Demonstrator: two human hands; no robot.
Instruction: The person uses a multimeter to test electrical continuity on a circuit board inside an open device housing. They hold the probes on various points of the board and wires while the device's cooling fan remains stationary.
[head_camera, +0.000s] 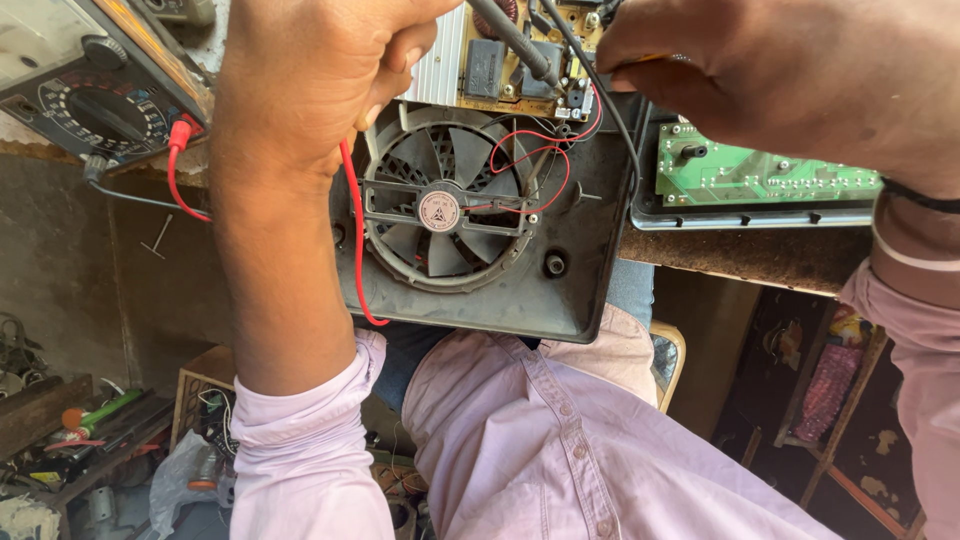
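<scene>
An opened grey appliance housing (580, 290) lies at the bench edge, with a round black cooling fan (440, 210) and a circuit board (500, 70) behind it. My left hand (310, 80) is closed over a red test lead (357, 240), whose probe is hidden inside the fist. My right hand (760, 70) pinches a black test probe (515, 42), its tip resting on the circuit board. Thin red wires (530, 150) run from the fan to the board.
An analogue multimeter (90, 80) with a dial sits at top left, the red lead plugged into it. A green circuit board (760, 175) lies in a tray at right. Tools and clutter fill the floor shelves (90, 440) at lower left.
</scene>
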